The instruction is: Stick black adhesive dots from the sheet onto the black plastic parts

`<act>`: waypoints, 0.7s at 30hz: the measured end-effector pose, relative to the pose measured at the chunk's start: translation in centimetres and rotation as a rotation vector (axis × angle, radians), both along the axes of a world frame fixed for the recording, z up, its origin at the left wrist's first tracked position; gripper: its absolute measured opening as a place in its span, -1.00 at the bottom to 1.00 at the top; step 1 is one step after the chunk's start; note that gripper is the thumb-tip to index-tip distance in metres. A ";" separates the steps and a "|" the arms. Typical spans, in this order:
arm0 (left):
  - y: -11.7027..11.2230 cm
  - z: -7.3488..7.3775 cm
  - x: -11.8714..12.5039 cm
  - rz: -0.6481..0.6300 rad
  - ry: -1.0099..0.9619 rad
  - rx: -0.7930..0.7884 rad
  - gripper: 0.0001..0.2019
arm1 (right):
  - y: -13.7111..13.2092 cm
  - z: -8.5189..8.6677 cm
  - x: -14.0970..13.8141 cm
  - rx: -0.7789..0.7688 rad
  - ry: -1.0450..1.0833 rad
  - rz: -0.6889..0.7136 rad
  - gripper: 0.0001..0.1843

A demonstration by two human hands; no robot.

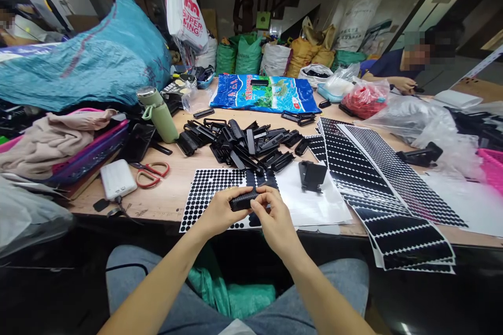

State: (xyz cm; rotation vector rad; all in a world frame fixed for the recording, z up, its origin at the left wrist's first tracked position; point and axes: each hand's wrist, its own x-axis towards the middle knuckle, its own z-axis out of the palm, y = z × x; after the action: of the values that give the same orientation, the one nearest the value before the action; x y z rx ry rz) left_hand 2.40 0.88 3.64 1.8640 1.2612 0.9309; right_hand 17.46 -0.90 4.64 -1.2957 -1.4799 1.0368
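Between both hands I hold a small black plastic part point(242, 200) with a ribbed face, just above the table's front edge. My left hand point(220, 210) grips its left end, fingers on top and thumb below. The fingers of my right hand point(274, 215) are closed on its right end. Below lies a white sheet of round black stickers point(202, 188), partly covered by my hands. Just beyond is a heap of similar black plastic parts point(243, 141). A black stand-like part point(312, 175) sits upright on a white sheet point(302, 207) to the right.
Red-handled scissors point(153, 174), a white power bank point(118, 178) and a green bottle point(159, 115) are on the left. Black sticker sheets point(361, 167) spread rightward, some overhanging the front edge. A blue printed bag point(267, 93) lies behind the heap. Another person point(401, 65) sits at far right.
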 end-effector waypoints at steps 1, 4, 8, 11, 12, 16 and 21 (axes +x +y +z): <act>0.0 0.0 0.0 0.001 0.000 0.006 -0.59 | -0.1 0.0 -0.1 0.008 0.000 -0.007 -0.86; -0.1 0.0 0.1 0.004 0.001 0.018 -0.58 | -0.3 -0.1 -0.3 0.021 -0.004 -0.022 -0.86; -0.2 0.1 0.3 0.000 0.008 0.016 -0.59 | -0.5 -0.2 -0.5 0.033 -0.032 -0.031 -0.86; -0.5 0.1 0.1 0.011 0.010 0.016 -0.60 | -0.3 -0.5 -0.6 0.088 -0.087 -0.060 -0.88; -0.5 0.0 -0.1 0.025 0.010 0.012 -0.59 | -0.2 -0.8 -0.6 0.114 -0.112 -0.101 -0.89; -0.3 0.1 -2.0 0.191 -0.028 -0.086 -0.57 | 0.4 -2.8 -0.4 0.124 -0.283 -0.158 -0.88; 0.1 0.6 -3.9 0.346 -0.349 -0.339 -0.55 | -0.1 -6.5 -1.4 0.064 -0.654 0.192 -0.92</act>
State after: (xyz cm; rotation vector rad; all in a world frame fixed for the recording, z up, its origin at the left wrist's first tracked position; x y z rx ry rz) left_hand -1.54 1.00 4.20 1.1842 1.4373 1.0868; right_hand 16.10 -1.02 -1.88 -1.5523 -2.1390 0.6953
